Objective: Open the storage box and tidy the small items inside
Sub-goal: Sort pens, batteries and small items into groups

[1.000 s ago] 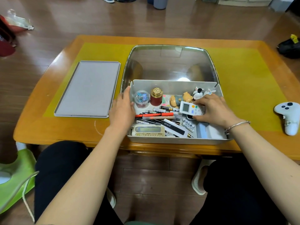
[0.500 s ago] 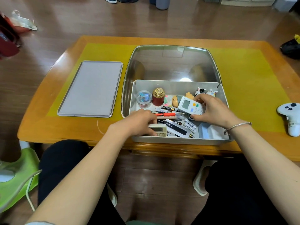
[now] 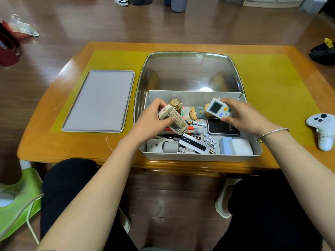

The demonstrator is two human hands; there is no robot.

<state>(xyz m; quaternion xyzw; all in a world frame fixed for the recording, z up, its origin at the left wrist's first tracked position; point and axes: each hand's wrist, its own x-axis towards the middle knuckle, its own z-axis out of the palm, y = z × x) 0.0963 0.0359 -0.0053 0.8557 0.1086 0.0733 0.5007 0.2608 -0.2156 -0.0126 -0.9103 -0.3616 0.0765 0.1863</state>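
left hand lifted beige remote (calculator, perhaps) | right hand grips white remote

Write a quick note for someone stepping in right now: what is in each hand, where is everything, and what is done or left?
Left hand: holds a beige remote above the box.
Right hand: holds a white remote above the box's far right part.
Storage box: at the table's near edge, open. Its lid lies flat on the table, to the left.
In the box: batteries, pens, a black device, a bear figure, a gold-topped jar, a white block.
Done: box opened, two remotes picked up.
Left: sort the jumbled items; probably give both remotes a place.
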